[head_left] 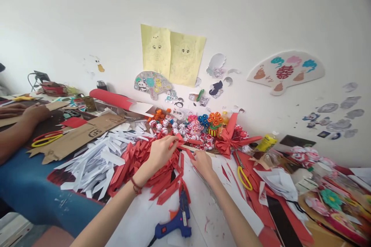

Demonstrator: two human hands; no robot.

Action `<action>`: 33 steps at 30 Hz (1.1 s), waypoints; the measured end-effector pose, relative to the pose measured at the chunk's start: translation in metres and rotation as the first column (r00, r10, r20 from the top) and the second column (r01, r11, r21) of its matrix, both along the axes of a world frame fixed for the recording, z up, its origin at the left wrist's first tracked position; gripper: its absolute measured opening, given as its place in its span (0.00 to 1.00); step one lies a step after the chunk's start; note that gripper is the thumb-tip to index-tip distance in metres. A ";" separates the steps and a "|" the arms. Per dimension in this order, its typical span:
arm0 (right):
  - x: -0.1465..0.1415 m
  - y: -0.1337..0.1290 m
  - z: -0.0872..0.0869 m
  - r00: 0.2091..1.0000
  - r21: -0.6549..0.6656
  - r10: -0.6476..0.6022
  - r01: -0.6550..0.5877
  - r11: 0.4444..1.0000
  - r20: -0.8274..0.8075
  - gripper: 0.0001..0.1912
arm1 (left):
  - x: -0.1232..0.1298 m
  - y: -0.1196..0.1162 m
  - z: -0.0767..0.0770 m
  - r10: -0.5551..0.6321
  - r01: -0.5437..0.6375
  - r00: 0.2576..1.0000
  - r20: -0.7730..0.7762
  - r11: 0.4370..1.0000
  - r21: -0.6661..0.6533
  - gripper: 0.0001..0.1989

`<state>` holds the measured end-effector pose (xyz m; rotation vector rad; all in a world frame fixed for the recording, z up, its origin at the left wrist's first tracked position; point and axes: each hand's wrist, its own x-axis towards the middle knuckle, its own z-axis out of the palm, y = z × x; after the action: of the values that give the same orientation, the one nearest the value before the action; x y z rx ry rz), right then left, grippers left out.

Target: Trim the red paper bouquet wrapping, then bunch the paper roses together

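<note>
My left hand (163, 149) is closed in a pinch on a red paper strip (180, 139) above the middle of the table. A little to its right, my right hand (203, 162) also pinches red paper at its fingertips; I cannot tell whether both ends belong to one strip. Under and beside my left wrist lies a heap of loose red paper strips (131, 162). A blue hot glue gun (177, 220) rests on the white work surface between my forearms, its nozzle pointing away from me and red strips by its tip.
White paper strips (92, 158) and cardboard (84, 135) lie to the left, near another person's hand (39, 115). Paper flowers (216, 119) stand at the back by the wall. Yellow-handled scissors (245, 177), a yellow bottle (267, 141) and craft clutter fill the right side.
</note>
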<state>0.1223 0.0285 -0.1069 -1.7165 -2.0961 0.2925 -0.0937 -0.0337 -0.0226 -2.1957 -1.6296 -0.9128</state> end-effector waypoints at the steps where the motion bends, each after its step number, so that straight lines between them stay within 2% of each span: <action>1: 0.000 0.002 0.000 1.000 -0.010 -0.011 0.011 1.000 -0.021 0.09 | -0.010 -0.006 0.002 0.007 -0.007 1.000 -0.011 1.000 0.011 0.13; 4: 0.001 0.004 0.006 0.990 -0.041 -0.039 0.033 0.999 -0.137 0.07 | -0.038 -0.021 0.005 0.021 -0.019 0.994 -0.104 1.000 0.014 0.14; 7: -0.008 0.001 0.024 0.950 -0.063 -0.024 0.004 0.998 -0.311 0.13 | -0.051 -0.035 0.002 0.118 -0.119 0.973 -0.196 0.993 0.006 0.21; 9: -0.025 -0.003 0.038 0.902 -0.090 0.030 -0.076 0.993 -0.430 0.19 | -0.049 -0.045 -0.002 0.238 -0.239 0.943 -0.234 0.971 0.027 0.25; 11: -0.044 -0.007 0.052 0.835 -0.127 0.127 -0.229 0.965 -0.535 0.24 | -0.039 -0.056 -0.007 0.309 -0.309 0.909 -0.279 0.950 0.043 0.25; 13: -0.057 -0.009 0.063 0.776 -0.136 0.191 -0.335 0.932 -0.601 0.25 | -0.026 -0.065 -0.013 0.264 -0.276 0.910 -0.319 0.961 0.008 0.22; 16: -0.050 -0.009 0.069 0.749 -0.121 0.190 -0.339 0.933 -0.635 0.24 | -0.002 -0.069 -0.023 -0.001 -0.053 0.937 -0.348 0.988 -0.145 0.13; 19: -0.017 -0.011 0.059 0.806 -0.113 0.125 -0.231 0.966 -0.578 0.21 | 0.024 -0.056 -0.040 -0.193 0.112 0.909 -0.370 0.967 -0.229 0.07; 22: 0.014 -0.022 0.038 0.891 -0.082 0.082 -0.132 0.988 -0.448 0.16 | 0.044 -0.032 -0.061 -0.250 0.157 0.891 -0.378 0.953 -0.260 0.06; 25: 0.023 -0.035 0.015 0.955 -0.093 0.087 -0.118 0.989 -0.283 0.13 | 0.052 -0.014 -0.078 -0.218 0.120 0.901 -0.376 0.956 -0.266 0.06; 28: 0.015 -0.041 0.000 0.986 -0.098 0.109 -0.122 0.988 -0.130 0.15 | 0.050 -0.010 -0.087 -0.152 0.057 0.916 -0.371 0.965 -0.255 0.06; 33: 0.000 -0.038 -0.003 0.989 -0.091 0.136 -0.131 0.987 0.055 0.13 | 0.037 -0.016 -0.088 -0.086 -0.005 0.918 -0.387 0.973 -0.229 0.07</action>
<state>0.1228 -0.0093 -0.1100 -1.6552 -2.2787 0.3809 -0.0564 -0.0493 -0.1104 -2.3728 -1.5523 -0.2655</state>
